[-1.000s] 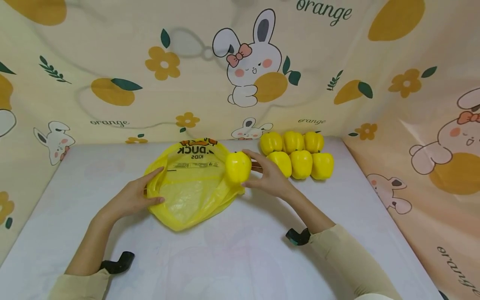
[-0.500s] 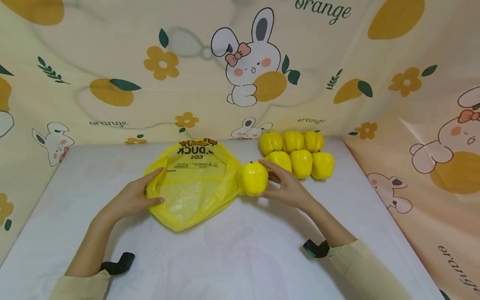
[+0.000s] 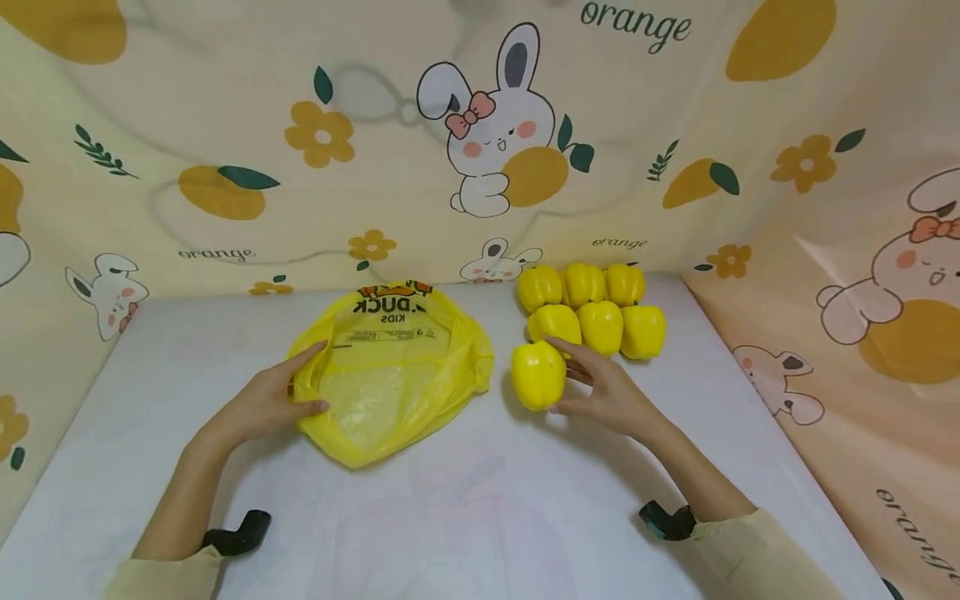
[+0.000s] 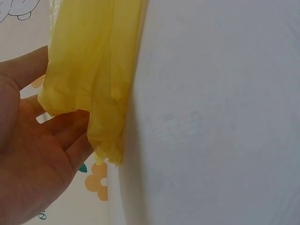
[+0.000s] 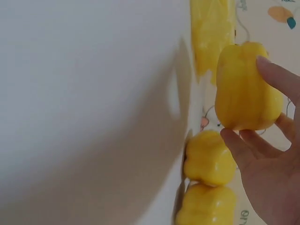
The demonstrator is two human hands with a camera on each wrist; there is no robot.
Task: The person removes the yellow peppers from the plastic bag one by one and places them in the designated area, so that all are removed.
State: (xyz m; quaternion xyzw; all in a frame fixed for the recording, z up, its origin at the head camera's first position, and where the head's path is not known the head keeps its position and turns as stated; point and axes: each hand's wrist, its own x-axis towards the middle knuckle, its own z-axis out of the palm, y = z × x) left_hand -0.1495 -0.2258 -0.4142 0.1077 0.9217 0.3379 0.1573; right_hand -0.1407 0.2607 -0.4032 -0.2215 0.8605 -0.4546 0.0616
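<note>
A thin yellow plastic bag (image 3: 382, 400) with dark mirrored lettering lies on the left half of the table, its mouth spread. My left hand (image 3: 264, 398) holds its left edge, thumb and forefinger over the rim; the left wrist view shows more fingers behind the yellow film (image 4: 89, 61). To the right of the bag, my right hand (image 3: 603, 390) grips a yellow bell pepper (image 3: 537, 375) between thumb and fingers. In the right wrist view this pepper (image 5: 246, 86) is held off the table, its far side hidden.
Behind my right hand stand several more yellow bell peppers (image 3: 600, 327) in two rows, close together. A white cloth covers the table (image 3: 450, 525). Printed fabric walls (image 3: 360, 183) with rabbits and oranges rise at the back and sides.
My right hand has carried the bell pepper from over the bag's right edge rightward and toward me, apart from the bag. My left hand stays at the bag's left edge.
</note>
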